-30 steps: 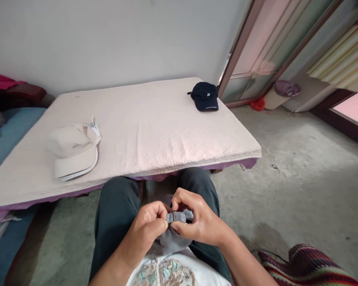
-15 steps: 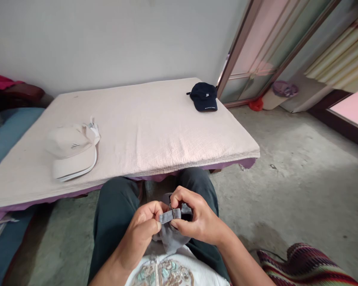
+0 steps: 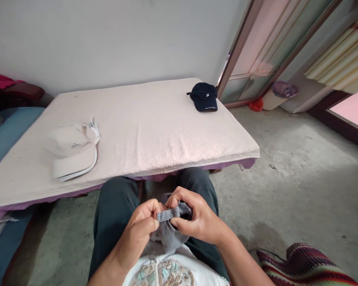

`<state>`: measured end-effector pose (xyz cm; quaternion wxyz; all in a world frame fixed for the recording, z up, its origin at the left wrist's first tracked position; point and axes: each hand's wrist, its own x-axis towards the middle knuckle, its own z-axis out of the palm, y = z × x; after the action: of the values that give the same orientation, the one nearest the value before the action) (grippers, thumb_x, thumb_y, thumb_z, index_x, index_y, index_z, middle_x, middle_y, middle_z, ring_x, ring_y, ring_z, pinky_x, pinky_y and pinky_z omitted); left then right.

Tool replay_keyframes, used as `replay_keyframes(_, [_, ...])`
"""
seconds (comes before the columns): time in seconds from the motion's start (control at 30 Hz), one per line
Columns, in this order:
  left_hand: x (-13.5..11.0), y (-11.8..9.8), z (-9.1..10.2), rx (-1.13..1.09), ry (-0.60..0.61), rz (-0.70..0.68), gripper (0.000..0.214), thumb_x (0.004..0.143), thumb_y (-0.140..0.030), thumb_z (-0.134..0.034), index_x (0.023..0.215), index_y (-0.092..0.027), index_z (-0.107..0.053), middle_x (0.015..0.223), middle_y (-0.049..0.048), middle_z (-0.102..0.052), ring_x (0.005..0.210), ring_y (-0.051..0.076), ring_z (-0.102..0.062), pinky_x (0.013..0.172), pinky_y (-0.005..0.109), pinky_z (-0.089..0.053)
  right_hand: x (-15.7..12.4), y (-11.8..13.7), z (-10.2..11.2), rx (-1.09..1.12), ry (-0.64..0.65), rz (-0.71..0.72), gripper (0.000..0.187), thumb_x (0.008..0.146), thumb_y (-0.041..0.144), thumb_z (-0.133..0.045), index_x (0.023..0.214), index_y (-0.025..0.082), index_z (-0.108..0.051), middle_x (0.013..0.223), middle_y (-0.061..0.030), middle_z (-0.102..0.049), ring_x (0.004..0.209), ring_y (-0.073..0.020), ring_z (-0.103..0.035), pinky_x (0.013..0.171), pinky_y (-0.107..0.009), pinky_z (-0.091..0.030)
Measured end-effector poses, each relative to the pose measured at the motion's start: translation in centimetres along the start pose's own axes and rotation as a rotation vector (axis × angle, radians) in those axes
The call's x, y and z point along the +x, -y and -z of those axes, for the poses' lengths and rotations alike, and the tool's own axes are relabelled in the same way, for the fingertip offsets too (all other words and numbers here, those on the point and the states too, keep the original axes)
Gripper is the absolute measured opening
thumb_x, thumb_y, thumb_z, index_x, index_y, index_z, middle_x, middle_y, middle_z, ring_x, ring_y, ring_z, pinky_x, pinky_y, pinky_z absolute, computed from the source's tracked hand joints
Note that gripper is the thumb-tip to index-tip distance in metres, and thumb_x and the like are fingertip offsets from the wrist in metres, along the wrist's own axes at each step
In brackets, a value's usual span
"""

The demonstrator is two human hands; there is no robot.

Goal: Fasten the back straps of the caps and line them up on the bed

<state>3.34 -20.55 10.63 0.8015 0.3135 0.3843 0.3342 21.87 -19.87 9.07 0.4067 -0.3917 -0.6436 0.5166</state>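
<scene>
A grey cap (image 3: 170,237) rests in my lap, its back strap (image 3: 166,215) pulled up between my hands. My left hand (image 3: 140,228) pinches the free end of the strap. My right hand (image 3: 193,217) is closed on the strap at its small metal buckle, above the cap's back opening. Both hands are just below the near edge of a low mattress (image 3: 143,127). A beige cap (image 3: 73,149) lies on the mattress at the left, and a navy cap (image 3: 205,97) sits at its far right corner.
Bare concrete floor (image 3: 301,178) stretches to the right, with a sliding glass door (image 3: 256,51) behind. A striped woven cloth (image 3: 301,266) lies at the lower right. Blue bedding and red clothes (image 3: 6,103) are piled at the far left.
My left hand has drawn the strap end out to the left, so more grey strap shows between the hands. The buckle is now covered by my right fingers.
</scene>
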Motion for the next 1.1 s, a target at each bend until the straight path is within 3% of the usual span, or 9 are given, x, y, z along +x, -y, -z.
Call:
replay_keyframes(0.27, [0.0, -0.2, 0.0, -0.064, 0.042, -0.055, 0.010, 0.072, -0.018, -0.055, 0.072, -0.019, -0.045, 0.077, 0.0014, -0.049, 0.069, 0.015, -0.040, 0.063, 0.028, -0.036, 0.4, 0.3, 0.3, -0.037, 0.023, 0.016, 0.020, 0.076, 0.022, -0.067, 0.089, 0.020, -0.053, 0.086, 0.0001, -0.053, 0.076, -0.0143, -0.049, 0.069, -0.027, -0.040])
replay_keyframes(0.47, [-0.5, -0.5, 0.4, -0.053, 0.043, -0.100, 0.009, 0.072, -0.020, -0.059, 0.075, -0.018, -0.051, 0.083, 0.0032, -0.055, 0.070, 0.014, -0.045, 0.063, 0.026, -0.038, 0.5, 0.5, 0.6, -0.048, 0.127, -0.028, 0.023, 0.080, 0.035, -0.067, 0.093, 0.019, -0.056, 0.081, 0.0013, -0.053, 0.072, -0.0130, -0.046, 0.063, -0.025, -0.038])
replay_keyframes(0.6, [-1.2, -1.0, 0.8, -0.079, 0.056, -0.121, 0.009, 0.073, -0.022, -0.060, 0.075, -0.018, -0.052, 0.084, 0.0041, -0.059, 0.072, 0.016, -0.051, 0.064, 0.027, -0.041, 0.8, 0.7, 0.5, -0.039, 0.186, -0.057, 0.019, 0.079, 0.032, -0.068, 0.086, 0.018, -0.058, 0.076, 0.0021, -0.054, 0.070, -0.0120, -0.046, 0.063, -0.024, -0.037])
replay_keyframes(0.73, [-1.9, -1.4, 1.3, -0.127, 0.064, -0.118, 0.009, 0.074, -0.023, -0.060, 0.075, -0.018, -0.053, 0.081, 0.0041, -0.061, 0.072, 0.018, -0.057, 0.063, 0.028, -0.043, 0.9, 0.5, -0.2, 0.124, 0.203, -0.082, 0.019, 0.082, 0.033, -0.066, 0.083, 0.015, -0.060, 0.073, 0.0014, -0.055, 0.067, -0.0108, -0.046, 0.062, -0.024, -0.038])
replay_keyframes(0.9, [-2.5, -1.3, 1.9, -0.150, 0.052, -0.080, 0.015, 0.076, -0.029, -0.062, 0.086, -0.018, -0.057, 0.081, 0.0043, -0.063, 0.070, 0.017, -0.059, 0.061, 0.027, -0.045, 0.5, 0.4, -1.4, 0.355, 0.134, -0.157, 0.026, 0.079, 0.036, -0.071, 0.080, 0.015, -0.057, 0.068, 0.0031, -0.049, 0.061, -0.0085, -0.041, 0.055, -0.022, -0.034])
replay_keyframes(1.0, [-2.6, -1.2, 2.1, -0.113, 0.018, -0.056, 0.021, 0.080, -0.031, -0.064, 0.096, -0.018, -0.060, 0.078, 0.0031, -0.064, 0.067, 0.014, -0.058, 0.059, 0.023, -0.043, 0.4, 0.9, -2.0, 0.412, 0.122, -0.190, 0.028, 0.076, 0.037, -0.073, 0.078, 0.015, -0.057, 0.067, 0.0037, -0.048, 0.059, -0.0075, -0.039, 0.053, -0.021, -0.032])
replay_keyframes(1.1, [-3.0, -1.1, 2.3, -0.048, 0.004, -0.060, 0.012, 0.082, -0.025, -0.065, 0.092, -0.017, -0.062, 0.075, 0.0017, -0.065, 0.065, 0.010, -0.056, 0.059, 0.019, -0.041, 0.4, 1.4, -2.6, 0.435, 0.120, -0.224, 0.028, 0.074, 0.036, -0.075, 0.077, 0.015, -0.057, 0.066, 0.0035, -0.050, 0.058, -0.0073, -0.039, 0.053, -0.021, -0.031])
